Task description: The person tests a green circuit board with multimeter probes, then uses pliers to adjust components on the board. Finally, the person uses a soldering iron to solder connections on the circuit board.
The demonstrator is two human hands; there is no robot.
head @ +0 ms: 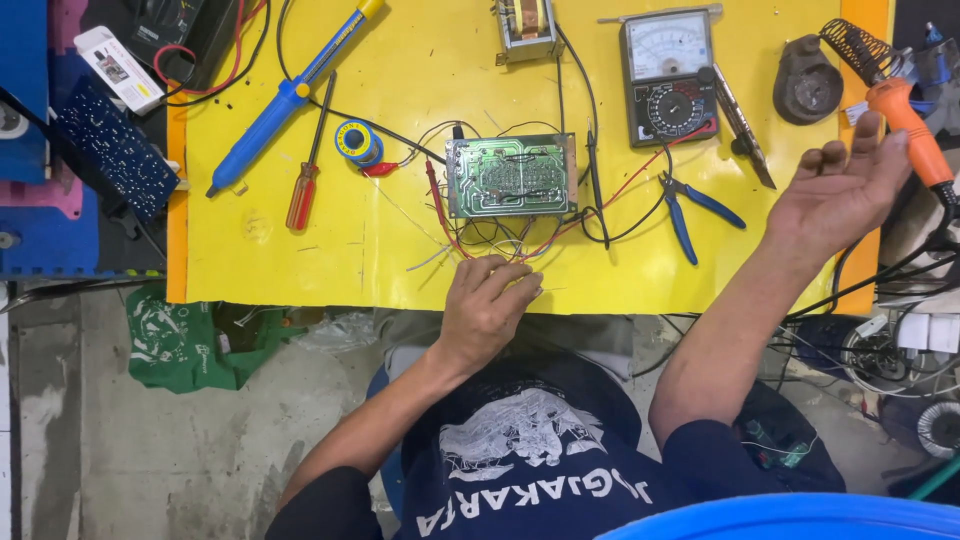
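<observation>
**Soldering iron reached for as board waits on the bench**

Nothing is gripped by either hand. Nearest, the left hand (487,305) is rested with fingers curled loosely on the front edge of the yellow work mat (250,240), among loose red and black wires (470,235). Just beyond, the green printed circuit board (511,176) lies flat, untouched. Farther right, the right hand (840,190) is held spread beside the orange-handled soldering iron (908,125), seated in its coiled stand (858,48). Soldering appears not yet begun.

Bare yellow mat (300,270) left of circuit board (511,176); wires (490,238) crowd its front.
</observation>
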